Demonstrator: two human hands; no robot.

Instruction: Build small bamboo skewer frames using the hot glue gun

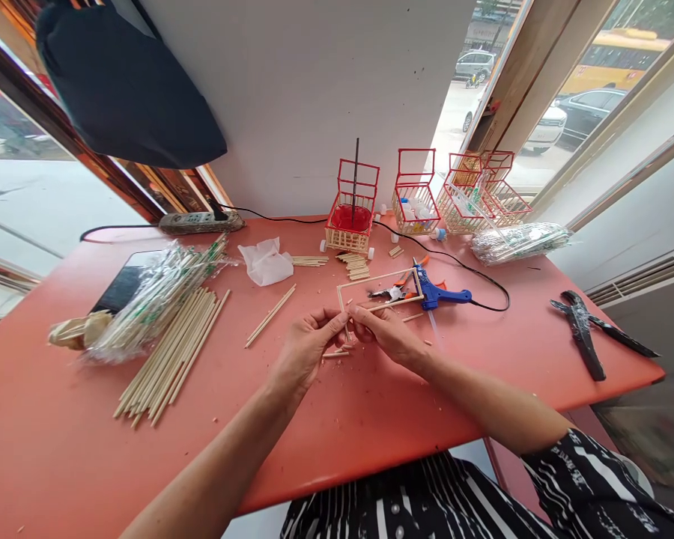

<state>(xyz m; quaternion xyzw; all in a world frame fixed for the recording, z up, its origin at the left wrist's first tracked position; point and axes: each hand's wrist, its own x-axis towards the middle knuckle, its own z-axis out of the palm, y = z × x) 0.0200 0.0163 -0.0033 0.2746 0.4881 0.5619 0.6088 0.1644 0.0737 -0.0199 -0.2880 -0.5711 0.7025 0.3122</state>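
Both hands meet over the middle of the table at the near-left corner of a rectangular wooden stick frame. My left hand is closed, thumb and fingers pinching the frame's corner. Beside it, my right hand pinches the frame's near side close to the same corner. The fingertips hide the joint itself. Just beyond the frame's right end lies a blue glue gun. Orange-handled pliers show through the frame. Short cut stick pieces and crumbs lie below the hands.
To the left are a bundle of wooden sticks and plastic-wrapped sticks. A red-trimmed stick basket on white wheels stands at the back, with more baskets rightward. Black-handled cutters lie far right. The glue gun's black cord curves behind.
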